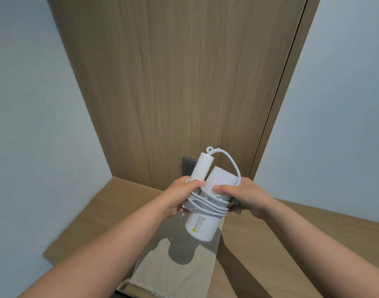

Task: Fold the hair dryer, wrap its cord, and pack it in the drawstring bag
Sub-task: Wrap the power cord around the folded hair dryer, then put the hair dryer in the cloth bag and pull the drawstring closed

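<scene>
A white hair dryer is held in the air above the counter, its handle folded up alongside the barrel. Its white cord is wound in several turns round the middle, and one loose loop arcs from the handle's end down to the right. My left hand grips the handle and the coils from the left. My right hand holds the barrel from the right, thumb pressed on the front. A beige drawstring bag lies flat on the counter below the dryer.
The wooden counter fills a niche with a wood-panelled back wall and pale walls on both sides. A grey wall socket sits on the back panel just behind the dryer. The counter's front edge runs below the bag.
</scene>
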A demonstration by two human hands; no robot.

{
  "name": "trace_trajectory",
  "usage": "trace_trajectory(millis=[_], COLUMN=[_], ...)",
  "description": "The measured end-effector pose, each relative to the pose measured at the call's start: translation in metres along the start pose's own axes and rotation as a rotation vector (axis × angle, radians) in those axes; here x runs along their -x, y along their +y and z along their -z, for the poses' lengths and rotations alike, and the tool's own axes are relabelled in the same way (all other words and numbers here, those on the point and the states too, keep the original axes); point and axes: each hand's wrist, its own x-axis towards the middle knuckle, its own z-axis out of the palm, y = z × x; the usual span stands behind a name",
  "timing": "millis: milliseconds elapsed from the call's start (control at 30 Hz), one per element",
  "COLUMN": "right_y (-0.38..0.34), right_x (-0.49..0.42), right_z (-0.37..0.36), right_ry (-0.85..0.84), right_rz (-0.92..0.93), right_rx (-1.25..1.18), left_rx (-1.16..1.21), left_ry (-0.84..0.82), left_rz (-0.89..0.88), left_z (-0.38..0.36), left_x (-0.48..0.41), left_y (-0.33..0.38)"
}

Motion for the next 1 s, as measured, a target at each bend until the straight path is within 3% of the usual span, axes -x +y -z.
trace_trajectory(millis=[267, 400, 533, 633, 700, 833, 933, 1000], right_y=[0.049, 0.083, 0.112, 0.125, 0.131, 0.139, 0.142, 0.142], right_x=[0.006, 0.007, 0.008, 0.010, 0.012, 0.015, 0.015, 0.015], right_z=[0.026, 0.041, 0.044, 0.043, 0.043, 0.043, 0.041, 0.036], right_ry=[0.191, 0.298, 0.325, 0.357, 0.376, 0.405, 0.450, 0.471], right_rz=[-0.146, -0.229, -0.306, -0.377, -0.420, -0.454, -0.473, -0.461], right_rx=[-0.176, -0.243, -0.367, -0.486, -0.532, -0.561, -0.563, -0.588], left_rx=[-0.030, -0.559, -1.242, -1.468, -1.546, -1.602, -1.498, -1.283], left_ry=[-0.039, 0.022, -0.299, -0.420, -0.372, -0.101, 0.053, 0.148], left_rz=[-0.093, -0.190, -0.127, -0.065, -0.004, 0.060, 0.167, 0.264], left_z=[-0.016, 0.001, 0.013, 0.000, -0.012, -0.016, -0.005, 0.007], left_x=[-0.015, -0.036, -0.046, -0.042, -0.039, -0.037, -0.041, -0.047], left_y=[-0.027, -0.076, -0.138, -0.169, -0.184, -0.183, -0.178, -0.179])
